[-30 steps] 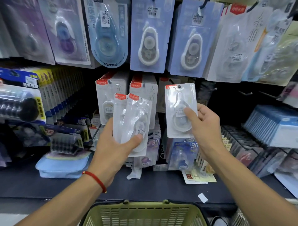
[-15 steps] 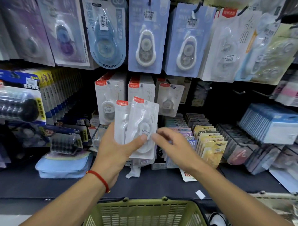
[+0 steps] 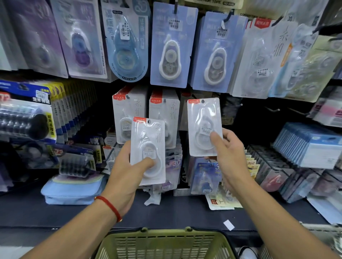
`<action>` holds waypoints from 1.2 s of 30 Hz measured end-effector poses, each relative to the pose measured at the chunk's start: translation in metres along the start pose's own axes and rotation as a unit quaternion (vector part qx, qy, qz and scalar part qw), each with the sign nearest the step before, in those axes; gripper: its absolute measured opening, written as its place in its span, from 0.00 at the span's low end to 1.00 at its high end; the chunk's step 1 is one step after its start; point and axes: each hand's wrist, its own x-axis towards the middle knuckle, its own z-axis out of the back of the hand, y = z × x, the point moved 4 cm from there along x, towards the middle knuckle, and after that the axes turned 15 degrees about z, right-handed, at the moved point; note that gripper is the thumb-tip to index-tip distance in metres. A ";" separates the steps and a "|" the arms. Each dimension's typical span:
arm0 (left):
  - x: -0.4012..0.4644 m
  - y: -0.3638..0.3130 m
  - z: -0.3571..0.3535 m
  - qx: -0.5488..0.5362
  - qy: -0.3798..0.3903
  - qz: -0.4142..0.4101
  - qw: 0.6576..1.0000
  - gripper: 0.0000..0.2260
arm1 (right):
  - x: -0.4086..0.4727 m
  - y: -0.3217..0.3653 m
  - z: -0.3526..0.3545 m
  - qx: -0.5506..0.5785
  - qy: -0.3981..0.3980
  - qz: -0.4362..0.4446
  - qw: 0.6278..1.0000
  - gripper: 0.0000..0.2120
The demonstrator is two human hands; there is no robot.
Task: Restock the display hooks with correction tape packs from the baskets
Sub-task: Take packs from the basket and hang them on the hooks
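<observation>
Pinching one pack by its lower edge, my right hand lifts its hang-hole toward the hook behind; my left hand grips the spare pack low, ready above the basket.

- Purple pack on the lower shelf, behind the held pack: large "30" legible.
- Hanging teal-blue pack, top row: "30" in its upper right corner; white barcode sticker mid-card, digits too small to read.
- Header strip at top edge: "...TION TAPE", partly cut off.
- Clear hanging pack, far right top: small "30".
- Blue-and-yellow card, left: Chinese characters, white on blue and dark on yellow.
- White packs on middle hooks: red corner tag with white Chinese characters, grey calligraphy at right.
- Price stickers on the lavender cards: unreadable.
</observation>
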 end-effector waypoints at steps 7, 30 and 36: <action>-0.001 -0.002 0.003 -0.010 -0.015 -0.006 1.000 0.21 | -0.003 0.007 0.001 -0.047 -0.002 0.003 0.999 0.14; -0.017 0.001 -0.025 0.116 0.089 -0.009 0.989 0.32 | -0.011 0.001 -0.004 0.014 0.009 0.001 1.000 0.09; -0.017 -0.005 -0.021 0.226 0.036 -0.093 0.969 0.32 | -0.008 0.002 0.003 -0.011 -0.043 0.044 0.998 0.12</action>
